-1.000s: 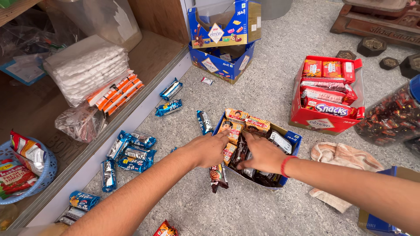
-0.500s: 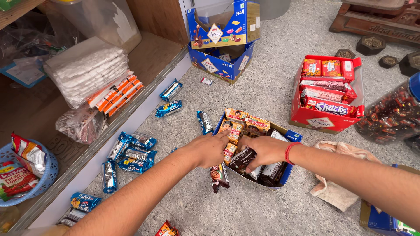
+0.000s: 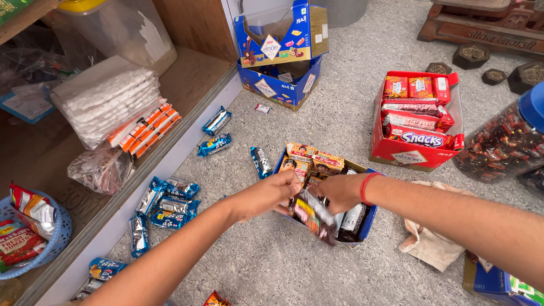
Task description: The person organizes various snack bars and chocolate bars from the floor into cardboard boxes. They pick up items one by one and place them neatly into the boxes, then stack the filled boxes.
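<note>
Biscuit packets (image 3: 313,211): head view; dark-wrapped and blurred, a small bunch held between both hands just above the near end of the blue box, tilted toward its front corner.
Blue box (image 3: 369,222): open carton on the speckled floor; orange packets (image 3: 310,159) fill its far end in rows, dark ones stand at its near end, likely sorted by kind.
Left hand (image 3: 276,192): fingers curled onto the left end of the bunch, grasping it from above.
Right hand (image 3: 340,191): red thread at the wrist; closed on the right end of the same bunch, so the packets stay together as one stack.
Blue wrappers (image 3: 170,201): loose heap on the floor beside the shelf edge, well apart from the box.
Red box (image 3: 416,156): open, packed with red packets, beyond the right arm.
Cloth (image 3: 426,243): crumpled under the right forearm.
</note>
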